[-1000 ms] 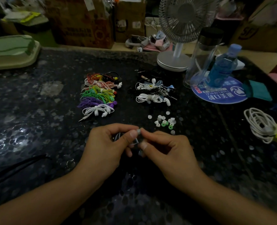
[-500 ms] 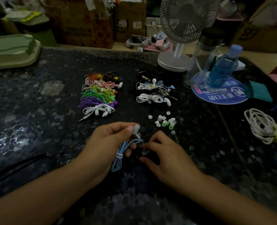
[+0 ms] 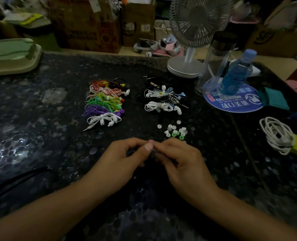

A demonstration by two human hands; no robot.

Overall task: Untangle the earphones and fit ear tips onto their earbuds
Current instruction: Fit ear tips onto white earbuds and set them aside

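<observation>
Ear tips point(image 3: 176, 130) lie just above both hands, left hand point(image 3: 121, 159) and right hand point(image 3: 180, 160) pinching something hidden at centre frame; seat it squarely, I'd judge.

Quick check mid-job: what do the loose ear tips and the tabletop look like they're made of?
Ear tips: probably soft silicone or rubber; small matte rings, white and green, some lying tipped over.
Tabletop: looks like polished dark stone or a stone-look surface; speckled pattern with glossy reflections at the left. Real stone or laminate, I cannot tell.
</observation>
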